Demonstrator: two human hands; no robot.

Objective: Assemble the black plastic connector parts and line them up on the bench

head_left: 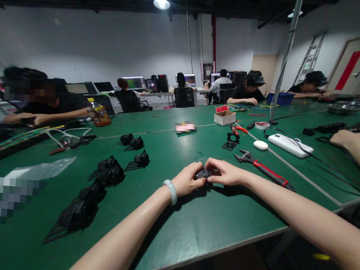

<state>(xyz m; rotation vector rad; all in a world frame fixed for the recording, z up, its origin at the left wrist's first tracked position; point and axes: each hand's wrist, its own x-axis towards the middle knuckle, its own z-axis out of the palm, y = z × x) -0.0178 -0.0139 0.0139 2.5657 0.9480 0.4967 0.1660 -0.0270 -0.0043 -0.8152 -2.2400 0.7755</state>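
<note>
A small black round part, like a camera lens housing, is held between both of my hands just above the green table. My left hand is closed around its left side; a pale bangle circles that wrist. From the right, my right hand pinches the part with thumb and fingers. Its lower side and exact shape are hidden by the fingers. Right of my hands lies an adjustable wrench with a red and black handle. Beyond it a black bracket with a round hole stands on the table.
Several black housings on slotted plates line the left side. Farther back are a small box, red pliers, a white power bank with a cable, and a metal pole. Other people sit around the table; a co-worker's hands are at right.
</note>
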